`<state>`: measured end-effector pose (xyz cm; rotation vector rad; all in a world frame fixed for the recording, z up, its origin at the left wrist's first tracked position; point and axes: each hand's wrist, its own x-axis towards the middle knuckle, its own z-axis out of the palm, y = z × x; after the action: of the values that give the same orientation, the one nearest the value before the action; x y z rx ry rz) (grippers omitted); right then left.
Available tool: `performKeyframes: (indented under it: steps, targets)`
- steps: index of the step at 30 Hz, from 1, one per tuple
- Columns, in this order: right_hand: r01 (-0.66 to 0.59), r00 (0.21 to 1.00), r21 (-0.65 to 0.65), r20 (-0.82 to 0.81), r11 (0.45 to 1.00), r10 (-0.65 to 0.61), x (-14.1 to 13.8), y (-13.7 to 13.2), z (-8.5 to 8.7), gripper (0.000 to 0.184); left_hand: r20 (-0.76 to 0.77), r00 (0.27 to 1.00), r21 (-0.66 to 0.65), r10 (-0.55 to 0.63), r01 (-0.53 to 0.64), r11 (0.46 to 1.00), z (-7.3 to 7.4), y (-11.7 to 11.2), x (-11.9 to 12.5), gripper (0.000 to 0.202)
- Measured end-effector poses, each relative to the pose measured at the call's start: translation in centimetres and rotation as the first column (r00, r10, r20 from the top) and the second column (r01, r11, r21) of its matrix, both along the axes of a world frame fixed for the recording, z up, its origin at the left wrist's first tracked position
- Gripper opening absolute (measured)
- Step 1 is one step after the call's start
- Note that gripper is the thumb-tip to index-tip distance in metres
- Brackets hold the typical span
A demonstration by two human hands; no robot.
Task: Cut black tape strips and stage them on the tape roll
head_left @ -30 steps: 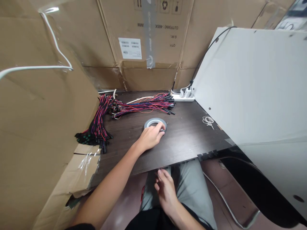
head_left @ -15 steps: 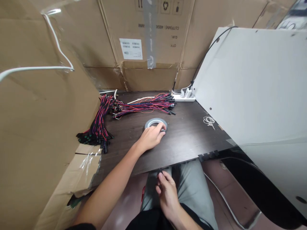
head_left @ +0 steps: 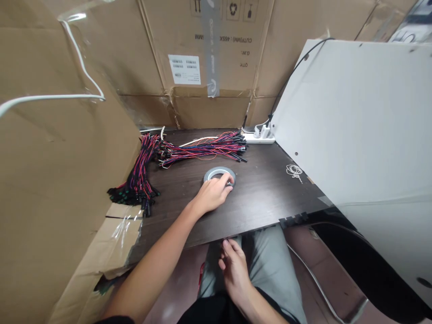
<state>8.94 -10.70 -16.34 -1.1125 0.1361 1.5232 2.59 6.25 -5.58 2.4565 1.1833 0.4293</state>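
A grey roll of tape (head_left: 212,172) lies flat on the dark wood-look table (head_left: 266,189). My left hand (head_left: 216,191) rests over its near side, fingers curled into the ring and closed on it. Just below the table's front edge is my right hand (head_left: 234,265), its thumb at the edge and the fingers bent under. Whatever its fingertips pinch is hidden. Several black pieces of tape (head_left: 293,219) stick along the front edge, to the right of my hands.
Bundles of red, blue and black wires (head_left: 202,148) lie at the back, and another wire bundle (head_left: 140,175) at the left. A white power strip (head_left: 259,138) sits behind, a coiled white cord (head_left: 294,171) at right. Cardboard (head_left: 135,58) and a white panel (head_left: 357,121) enclose the table.
My right hand has moved slightly up to the table edge; the small dark piece at its fingertips no longer shows clearly. My left hand stays on the tape roll.
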Motion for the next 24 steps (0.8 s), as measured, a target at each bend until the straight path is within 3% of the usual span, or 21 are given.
performKeyframes:
  steps: [4, 9, 13, 18, 21, 22, 24]
  targets:
    - [-0.012, 1.0, 0.014, 0.029, 1.0, 0.012, 0.0, 0.0, -0.3, 0.058, -0.001, 1.0, 0.003, 0.0, 0.0, 1.0, 0.1, 0.0, 0.1, 0.018]
    - [-0.121, 0.978, 0.034, 0.173, 0.992, 0.113, 0.3, -0.1, -0.7, 0.058, 0.012, 1.0, -0.004, -0.006, 0.006, 1.0, 0.1, 0.0, 0.1, 0.018]
    - [-0.199, 0.938, -0.036, 0.284, 0.979, 0.201, 0.7, -0.1, -0.1, 0.065, 0.044, 0.999, -0.027, -0.002, 0.003, 1.0, 0.1, 0.1, 0.0, 0.018]
    - [-0.304, 0.895, -0.13, 0.3, 0.944, 0.33, 1.1, -1.1, 0.2, 0.073, 0.185, 0.983, -0.099, -0.016, 0.035, 0.994, 0.4, 0.0, -0.2, 0.018]
    - [-0.421, 0.791, -0.035, 0.474, 0.906, 0.386, 1.6, -1.9, 1.0, 0.055, 0.322, 0.947, -0.174, -0.006, 0.066, 0.983, 1.0, -0.2, -0.4, 0.026]
    - [-0.445, 0.735, 0.032, 0.583, 0.895, 0.345, 2.0, -1.9, 1.7, 0.047, 0.367, 0.93, -0.205, -0.002, 0.083, 0.975, 1.2, -0.3, -0.4, 0.03]
    - [-0.457, 0.588, 0.191, 0.798, 0.869, 0.134, 3.3, -1.0, 3.8, 0.028, 0.461, 0.887, -0.289, 0.011, 0.138, 0.947, 1.6, -0.6, -0.4, 0.039]
